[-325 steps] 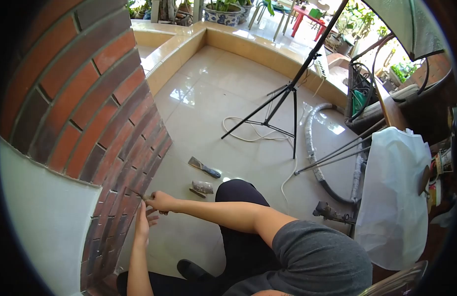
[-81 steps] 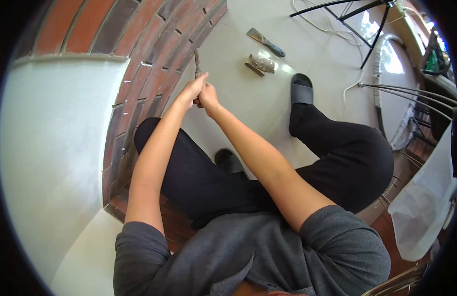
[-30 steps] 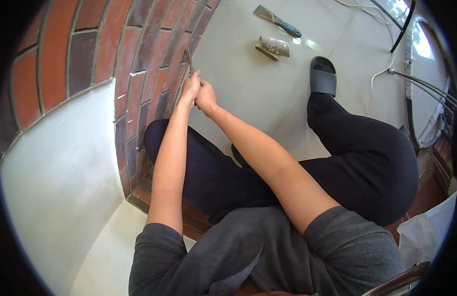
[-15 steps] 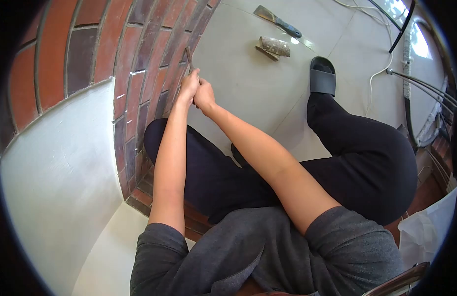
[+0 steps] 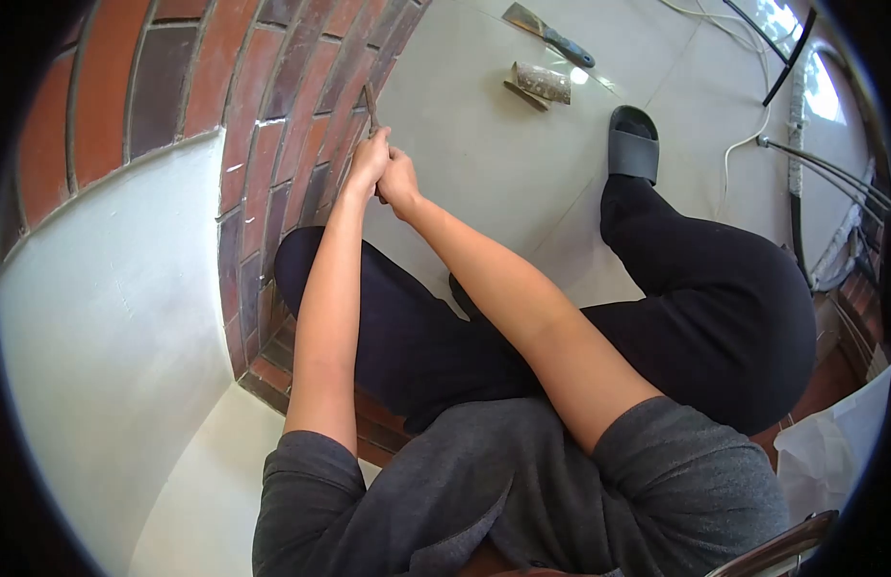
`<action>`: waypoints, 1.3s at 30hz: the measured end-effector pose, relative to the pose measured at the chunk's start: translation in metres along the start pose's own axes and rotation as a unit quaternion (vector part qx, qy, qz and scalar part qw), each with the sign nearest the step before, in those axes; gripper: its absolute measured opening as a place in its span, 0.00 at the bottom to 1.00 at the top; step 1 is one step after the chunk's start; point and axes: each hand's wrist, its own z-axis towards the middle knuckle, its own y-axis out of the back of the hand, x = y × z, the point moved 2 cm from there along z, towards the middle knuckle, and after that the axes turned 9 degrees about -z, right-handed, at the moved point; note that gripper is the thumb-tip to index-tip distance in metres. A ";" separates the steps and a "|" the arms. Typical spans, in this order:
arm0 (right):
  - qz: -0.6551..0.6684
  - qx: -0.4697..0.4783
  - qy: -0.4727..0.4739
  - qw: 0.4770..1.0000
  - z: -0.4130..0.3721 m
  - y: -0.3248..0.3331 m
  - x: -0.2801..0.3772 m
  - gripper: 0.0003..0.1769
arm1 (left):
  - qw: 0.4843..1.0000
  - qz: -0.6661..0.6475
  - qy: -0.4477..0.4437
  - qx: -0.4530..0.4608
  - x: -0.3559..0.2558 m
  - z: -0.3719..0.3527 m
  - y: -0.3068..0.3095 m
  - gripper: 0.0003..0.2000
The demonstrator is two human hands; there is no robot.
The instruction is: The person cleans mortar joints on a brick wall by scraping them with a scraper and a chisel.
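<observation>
Beside the brick wall, our left hand and right hand, touching, clasp a thin tool jutting above them.

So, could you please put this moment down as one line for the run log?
left hand + right hand: both gripping thin brownish metal tool | tip: against curved red-brick wall | nearby: dark-handled scraper lying apart

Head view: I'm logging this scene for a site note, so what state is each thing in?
left hand, shut on tool
right hand, shut on tool
tool, gripped, tip against wall
wall, brick, standing
scraper, lying on floor, untouched
slipper, worn on foot
</observation>
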 end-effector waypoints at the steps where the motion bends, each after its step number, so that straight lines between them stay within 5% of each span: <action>1: 0.004 -0.003 0.007 1.000 0.002 -0.001 0.000 0.26 | 1.000 0.014 -0.010 -0.004 -0.005 -0.002 0.001 0.24; 6: 0.040 -0.010 0.023 0.999 0.019 0.001 0.008 0.26 | 0.999 -0.006 -0.002 0.053 -0.018 0.015 -0.002 0.26; 12: -0.012 0.007 0.009 1.000 0.007 0.008 0.008 0.26 | 1.000 0.011 0.011 -0.016 -0.017 -0.004 -0.011 0.31; 16: -0.005 0.000 -0.008 1.000 0.007 0.004 0.003 0.27 | 1.000 0.012 0.013 -0.011 -0.004 0.008 -0.005 0.25; 20: 0.014 -0.010 0.044 0.999 0.028 0.012 0.012 0.27 | 0.998 0.007 -0.061 -0.007 -0.015 0.030 -0.014 0.24; 30: -0.012 -0.005 -0.001 1.000 0.007 0.006 0.009 0.27 | 0.999 0.012 0.014 -0.051 -0.036 -0.025 -0.012 0.26; 39: -0.015 -0.019 0.000 1.000 0.002 0.006 0.015 0.24 | 1.000 -0.010 0.028 0.006 -0.022 -0.005 -0.006 0.25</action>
